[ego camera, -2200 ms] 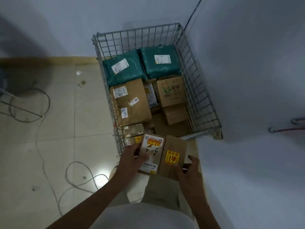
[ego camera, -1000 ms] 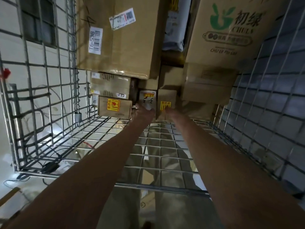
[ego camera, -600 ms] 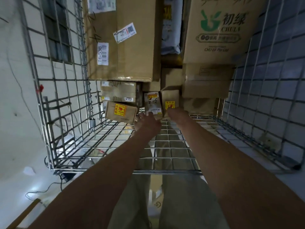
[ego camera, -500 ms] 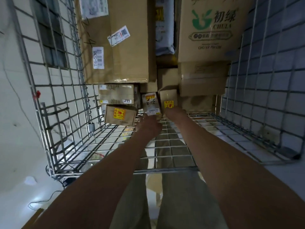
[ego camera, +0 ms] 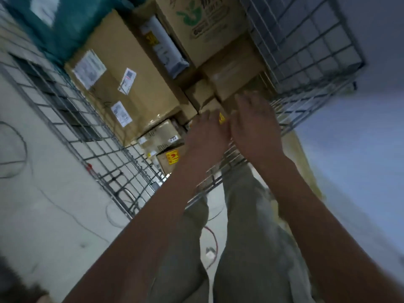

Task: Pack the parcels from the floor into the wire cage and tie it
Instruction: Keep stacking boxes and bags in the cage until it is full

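The wire cage (ego camera: 91,136) lies below me, seen tilted and blurred. It holds a large brown box (ego camera: 131,88), a box with a green logo (ego camera: 203,25), a teal bag (ego camera: 72,22) and several small cartons. My left hand (ego camera: 205,136) and my right hand (ego camera: 253,121) reach in side by side over the near end. Between them shows a small carton with a yellow sticker (ego camera: 222,118). The right hand's fingers are spread and hold nothing. Blur hides the left hand's fingers and whatever lies under them. Another yellow-stickered carton (ego camera: 172,158) sits just left of my left wrist.
The cage stands against a grey wall (ego camera: 360,149) on the right. Pale floor tiles (ego camera: 43,204) spread to the left, with a looped cable (ego camera: 13,149) on them. A red cord (ego camera: 213,243) lies on the floor between my trouser legs (ego camera: 251,237).
The view has swung and tilted, and both hands have drawn back and up from the two small cartons at the cage bottom. The right hand's fingers have spread.
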`<control>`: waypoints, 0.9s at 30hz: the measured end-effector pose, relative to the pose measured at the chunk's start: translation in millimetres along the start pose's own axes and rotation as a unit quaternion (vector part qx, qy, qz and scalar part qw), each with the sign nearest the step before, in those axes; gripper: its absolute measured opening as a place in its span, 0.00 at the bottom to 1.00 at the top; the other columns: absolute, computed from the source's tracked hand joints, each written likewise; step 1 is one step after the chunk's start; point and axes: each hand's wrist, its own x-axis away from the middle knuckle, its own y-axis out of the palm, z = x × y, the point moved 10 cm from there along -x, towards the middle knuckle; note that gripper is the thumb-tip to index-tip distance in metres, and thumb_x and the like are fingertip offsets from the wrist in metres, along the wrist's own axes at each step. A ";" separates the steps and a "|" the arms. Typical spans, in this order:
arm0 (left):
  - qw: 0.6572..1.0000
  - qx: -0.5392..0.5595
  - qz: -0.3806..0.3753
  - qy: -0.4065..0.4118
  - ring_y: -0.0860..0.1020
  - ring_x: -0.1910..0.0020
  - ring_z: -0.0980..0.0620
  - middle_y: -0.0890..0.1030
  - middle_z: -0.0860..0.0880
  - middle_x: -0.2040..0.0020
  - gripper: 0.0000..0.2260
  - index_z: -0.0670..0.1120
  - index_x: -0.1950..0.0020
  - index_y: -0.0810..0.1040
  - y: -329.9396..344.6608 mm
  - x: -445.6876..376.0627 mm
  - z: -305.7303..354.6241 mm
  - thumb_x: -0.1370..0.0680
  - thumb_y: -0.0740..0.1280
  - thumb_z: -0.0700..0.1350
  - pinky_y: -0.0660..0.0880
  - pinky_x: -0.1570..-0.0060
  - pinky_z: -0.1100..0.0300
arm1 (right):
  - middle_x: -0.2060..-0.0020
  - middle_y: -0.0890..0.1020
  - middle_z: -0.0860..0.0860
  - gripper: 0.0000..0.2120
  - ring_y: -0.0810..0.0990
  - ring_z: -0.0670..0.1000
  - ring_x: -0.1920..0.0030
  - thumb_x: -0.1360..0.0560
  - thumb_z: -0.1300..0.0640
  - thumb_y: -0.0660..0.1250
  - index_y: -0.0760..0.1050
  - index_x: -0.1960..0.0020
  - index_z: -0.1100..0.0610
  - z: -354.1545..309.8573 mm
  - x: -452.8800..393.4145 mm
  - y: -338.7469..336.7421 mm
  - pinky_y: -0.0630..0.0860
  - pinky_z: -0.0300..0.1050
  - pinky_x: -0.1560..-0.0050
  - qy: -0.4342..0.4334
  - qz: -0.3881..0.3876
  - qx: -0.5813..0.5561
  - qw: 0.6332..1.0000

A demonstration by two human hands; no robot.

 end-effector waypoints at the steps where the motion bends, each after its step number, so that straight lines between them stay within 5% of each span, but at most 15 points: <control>1: 0.999 0.002 0.028 0.024 0.73 0.32 0.38 0.75 0.40 0.31 0.25 0.43 0.26 0.72 -16.8 15.1 14.5 0.17 0.53 0.56 0.71 0.36 0.46 | 0.32 0.75 0.62 0.23 0.71 0.63 0.29 0.20 0.53 0.52 0.73 0.31 0.62 4.0 19.1 -21.5 0.68 0.56 0.30 0.012 0.062 -0.022 0.998; 6: 0.974 -0.017 0.095 0.204 0.68 0.26 0.41 0.71 0.41 0.25 0.29 0.43 0.23 0.70 -32.7 86.9 113.5 0.18 0.53 0.58 0.69 0.30 0.45 | 0.23 0.66 0.60 0.25 0.62 0.59 0.21 0.16 0.54 0.56 0.63 0.22 0.63 65.4 125.1 -59.7 0.60 0.53 0.21 0.183 0.194 -0.119 0.956; 12: 0.900 -0.131 0.010 0.416 0.72 0.30 0.43 0.71 0.42 0.24 0.22 0.44 0.26 0.73 119.9 174.6 211.4 0.18 0.60 0.50 0.69 0.32 0.48 | 0.22 0.66 0.56 0.24 0.60 0.58 0.20 0.15 0.52 0.55 0.64 0.22 0.59 179.9 267.3 88.3 0.57 0.56 0.21 0.397 0.087 -0.113 0.907; 16: 0.862 -0.266 -0.178 0.393 0.69 0.26 0.43 0.66 0.45 0.21 0.24 0.47 0.24 0.68 279.0 194.6 179.9 0.18 0.60 0.54 0.68 0.30 0.46 | 0.22 0.63 0.59 0.27 0.58 0.62 0.21 0.17 0.52 0.59 0.61 0.22 0.61 222.4 386.2 200.9 0.61 0.59 0.23 0.587 -0.017 -0.256 0.768; 20: 0.804 -0.371 -0.278 0.372 0.70 0.28 0.40 0.65 0.44 0.21 0.25 0.46 0.23 0.66 387.4 207.7 140.4 0.18 0.62 0.54 0.70 0.32 0.44 | 0.23 0.65 0.59 0.33 0.59 0.61 0.22 0.22 0.52 0.63 0.59 0.21 0.60 252.2 479.8 241.2 0.62 0.60 0.25 0.677 0.014 -0.326 0.660; 24: 0.755 -0.453 -0.302 0.365 0.75 0.36 0.38 0.70 0.42 0.28 0.26 0.43 0.25 0.68 464.9 209.2 114.1 0.20 0.64 0.54 0.75 0.41 0.44 | 0.25 0.67 0.58 0.33 0.61 0.60 0.24 0.23 0.52 0.65 0.60 0.22 0.59 293.8 551.4 277.8 0.65 0.58 0.28 0.697 0.009 -0.318 0.643; 27: 0.773 -0.449 -0.350 0.280 0.75 0.36 0.38 0.73 0.40 0.33 0.25 0.42 0.28 0.68 526.5 182.5 84.8 0.20 0.66 0.54 0.74 0.41 0.45 | 0.29 0.70 0.58 0.30 0.69 0.60 0.30 0.22 0.51 0.65 0.62 0.24 0.57 333.2 578.5 322.7 0.71 0.57 0.35 0.676 -0.010 -0.356 0.645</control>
